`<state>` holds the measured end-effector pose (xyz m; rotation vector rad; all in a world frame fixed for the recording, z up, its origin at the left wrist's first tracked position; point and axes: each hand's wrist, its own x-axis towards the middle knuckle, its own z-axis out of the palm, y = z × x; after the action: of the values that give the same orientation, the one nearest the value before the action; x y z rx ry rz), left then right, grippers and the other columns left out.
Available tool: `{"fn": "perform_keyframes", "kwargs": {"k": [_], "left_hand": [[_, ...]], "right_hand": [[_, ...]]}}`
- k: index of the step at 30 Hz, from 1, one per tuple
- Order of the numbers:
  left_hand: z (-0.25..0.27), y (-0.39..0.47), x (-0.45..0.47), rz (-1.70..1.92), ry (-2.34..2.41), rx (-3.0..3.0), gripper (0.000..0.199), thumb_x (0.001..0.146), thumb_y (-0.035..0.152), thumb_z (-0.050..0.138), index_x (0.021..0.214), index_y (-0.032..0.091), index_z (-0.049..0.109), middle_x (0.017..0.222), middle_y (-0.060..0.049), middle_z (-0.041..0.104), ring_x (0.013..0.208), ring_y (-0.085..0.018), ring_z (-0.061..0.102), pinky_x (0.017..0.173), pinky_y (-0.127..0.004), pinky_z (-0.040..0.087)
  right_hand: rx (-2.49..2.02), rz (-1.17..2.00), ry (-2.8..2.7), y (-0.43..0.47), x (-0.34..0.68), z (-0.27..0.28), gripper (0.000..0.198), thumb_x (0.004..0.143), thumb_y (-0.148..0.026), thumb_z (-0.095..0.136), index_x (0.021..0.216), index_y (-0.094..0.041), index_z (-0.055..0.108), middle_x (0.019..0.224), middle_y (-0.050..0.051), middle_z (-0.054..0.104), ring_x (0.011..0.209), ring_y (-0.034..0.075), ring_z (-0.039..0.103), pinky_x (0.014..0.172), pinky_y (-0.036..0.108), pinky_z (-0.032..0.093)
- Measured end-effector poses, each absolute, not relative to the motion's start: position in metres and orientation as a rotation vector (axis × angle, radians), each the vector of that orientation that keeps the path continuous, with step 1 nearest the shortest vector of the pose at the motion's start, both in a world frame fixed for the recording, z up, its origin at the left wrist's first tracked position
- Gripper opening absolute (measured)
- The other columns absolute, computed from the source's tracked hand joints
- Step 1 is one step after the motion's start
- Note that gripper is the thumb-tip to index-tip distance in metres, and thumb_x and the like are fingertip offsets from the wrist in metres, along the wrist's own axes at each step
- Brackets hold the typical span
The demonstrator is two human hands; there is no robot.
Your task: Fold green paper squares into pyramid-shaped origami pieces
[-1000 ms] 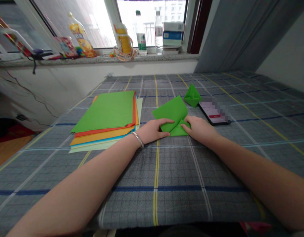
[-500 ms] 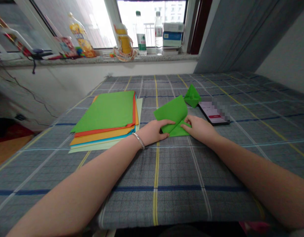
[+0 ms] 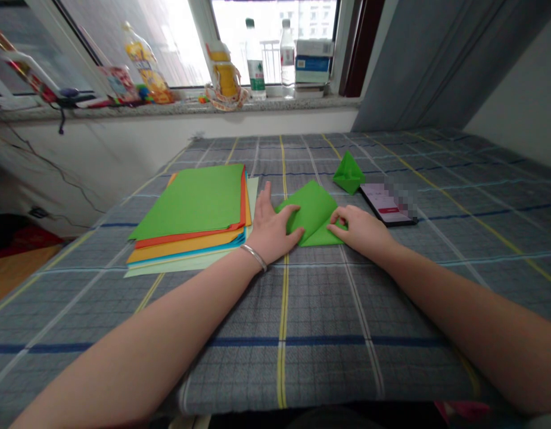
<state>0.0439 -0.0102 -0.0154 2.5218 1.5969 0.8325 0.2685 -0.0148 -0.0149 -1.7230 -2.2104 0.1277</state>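
Observation:
A folded sheet of green paper (image 3: 311, 208) lies on the checked tablecloth between my hands, with a crease running slantwise across it. My left hand (image 3: 274, 225) is at its left edge, fingers spread, thumb and forefinger touching the paper. At the right corner, my right hand (image 3: 360, 227) pinches the paper between thumb and curled fingers. A finished-looking green folded paper shape (image 3: 348, 173) stands just behind, beside a phone (image 3: 385, 202) lying face up.
Left of my hands lies a stack of coloured paper (image 3: 195, 199), green on top. The checked tablecloth (image 3: 320, 310) covers the table. Bottles (image 3: 256, 68), a yellow flask (image 3: 226, 77) and boxes (image 3: 313, 65) stand on the windowsill (image 3: 177, 110) beyond.
My left hand has spread its fingers and shifted to the paper's left edge. The raised green flap has come down flatter. My right hand has hardly moved.

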Motion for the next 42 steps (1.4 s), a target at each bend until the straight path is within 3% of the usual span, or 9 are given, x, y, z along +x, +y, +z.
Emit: {"fn": "perform_keyframes", "kwargs": {"k": [2,7,11,14,25,34,42], "left_hand": [[-0.012,-0.011,0.043,0.937,1.511,2.635,0.043,0.082,0.036,0.068,0.122,0.02,0.061,0.161,-0.01,0.011,0.147,-0.042,-0.002,0.117,-0.063,0.013],[-0.007,-0.01,0.044,0.727,0.884,2.98,0.026,0.091,0.026,0.055,0.114,0.022,0.066,0.144,-0.008,0.049,0.145,-0.03,0.027,0.118,-0.057,0.021],[-0.015,-0.006,0.047,0.647,0.927,2.834,0.018,0.088,0.022,0.058,0.1,0.02,0.072,0.133,-0.009,0.057,0.132,-0.027,0.046,0.111,-0.048,0.038],[-0.021,-0.003,0.047,0.609,0.967,2.725,0.019,0.089,0.024,0.058,0.104,0.02,0.071,0.126,-0.01,0.06,0.118,-0.023,0.056,0.106,-0.044,0.044],[-0.02,-0.006,0.059,0.622,1.069,2.779,0.015,0.091,0.025,0.057,0.096,0.019,0.069,0.119,-0.009,0.061,0.114,-0.023,0.055,0.104,-0.043,0.043],[-0.024,-0.002,0.056,0.583,1.067,2.719,0.014,0.089,0.03,0.063,0.099,0.02,0.066,0.124,-0.009,0.056,0.119,-0.024,0.053,0.106,-0.045,0.04],[-0.027,0.006,0.052,0.532,1.018,2.702,0.022,0.086,0.03,0.066,0.106,0.021,0.064,0.129,-0.011,0.054,0.123,-0.026,0.049,0.107,-0.047,0.039]], "right_hand": [[-1.719,0.124,-2.214,-0.016,0.268,-0.014,0.016,0.087,-0.038,0.057,0.09,-0.023,0.063,0.09,0.004,0.062,0.082,0.019,0.058,0.064,0.028,0.037],[-1.75,0.103,-2.212,-0.018,0.266,-0.012,0.018,0.088,-0.038,0.055,0.093,-0.023,0.063,0.093,0.004,0.062,0.082,0.018,0.059,0.063,0.029,0.037],[-1.762,0.08,-2.223,-0.018,0.265,-0.011,0.018,0.088,-0.038,0.055,0.094,-0.023,0.064,0.092,0.004,0.061,0.083,0.019,0.058,0.065,0.029,0.038],[-1.754,0.075,-2.242,-0.018,0.265,-0.011,0.018,0.088,-0.037,0.055,0.094,-0.023,0.065,0.092,0.004,0.061,0.079,0.018,0.058,0.066,0.029,0.039],[-1.759,0.121,-2.267,-0.017,0.263,-0.01,0.016,0.088,-0.032,0.055,0.098,-0.023,0.064,0.082,0.001,0.064,0.07,0.016,0.055,0.058,0.028,0.032],[-1.741,0.17,-2.325,-0.02,0.262,-0.004,0.031,0.085,-0.052,0.06,0.095,-0.023,0.061,0.081,0.001,0.064,0.066,0.016,0.054,0.053,0.028,0.026],[-1.752,0.165,-2.338,-0.016,0.263,-0.008,0.034,0.082,-0.054,0.061,0.098,-0.025,0.061,0.083,0.001,0.065,0.067,0.016,0.056,0.053,0.027,0.026]]}}
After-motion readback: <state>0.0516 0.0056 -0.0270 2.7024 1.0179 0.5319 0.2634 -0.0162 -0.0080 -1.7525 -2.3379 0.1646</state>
